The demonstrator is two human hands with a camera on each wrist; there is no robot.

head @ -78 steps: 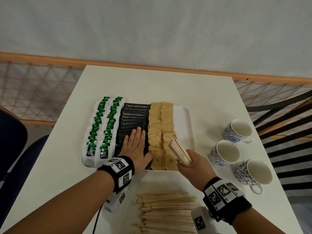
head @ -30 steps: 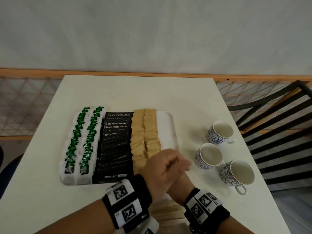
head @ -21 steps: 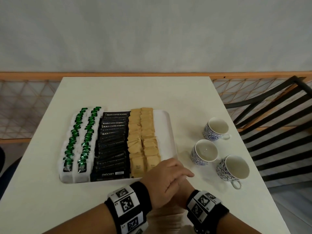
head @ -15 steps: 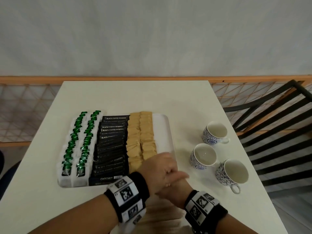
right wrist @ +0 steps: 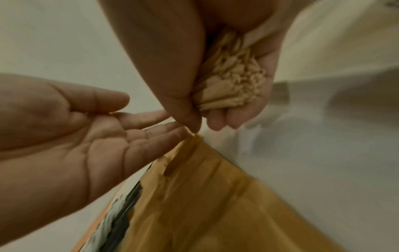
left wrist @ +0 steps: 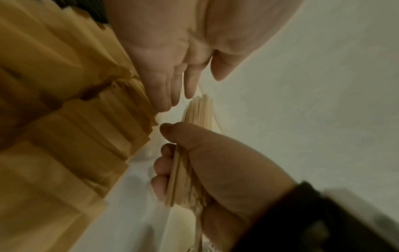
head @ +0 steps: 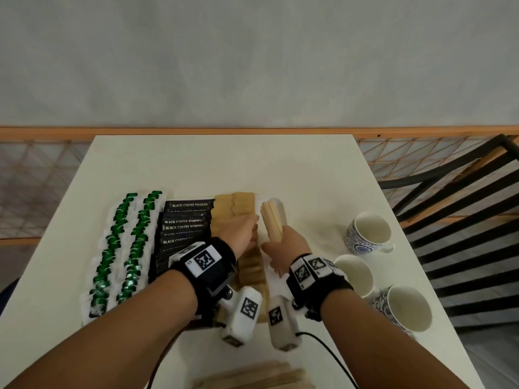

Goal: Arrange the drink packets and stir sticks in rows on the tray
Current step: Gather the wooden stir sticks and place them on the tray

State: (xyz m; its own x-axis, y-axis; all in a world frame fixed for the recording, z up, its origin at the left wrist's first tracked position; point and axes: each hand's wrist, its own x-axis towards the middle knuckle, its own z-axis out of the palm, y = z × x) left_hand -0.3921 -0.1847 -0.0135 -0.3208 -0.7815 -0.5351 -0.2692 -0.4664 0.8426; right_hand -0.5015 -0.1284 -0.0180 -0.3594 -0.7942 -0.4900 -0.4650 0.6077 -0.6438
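On the white tray (head: 283, 213) lie rows of green-and-white packets (head: 126, 248), black coffee packets (head: 185, 223) and brown packets (head: 233, 209). My right hand (head: 280, 240) grips a bundle of wooden stir sticks (head: 271, 220) over the tray's bare right strip, tips pointing away from me. In the right wrist view the stick ends (right wrist: 233, 85) bunch in the curled fingers. My left hand (head: 247, 226) is flat with straight fingers over the brown packets, just left of the bundle. The left wrist view shows its fingers (left wrist: 172, 81) near the sticks (left wrist: 196, 112).
More loose stir sticks (head: 252, 377) lie on the table at the near edge. Three blue-patterned cups (head: 368, 231), (head: 354, 276), (head: 401, 307) stand right of the tray. A black slatted chair (head: 463, 206) is beyond the table's right side.
Both hands have moved from the tray's near edge forward along it. They have come apart: the right hand now holds the stick bundle over the bare strip, the left lies flat beside it.
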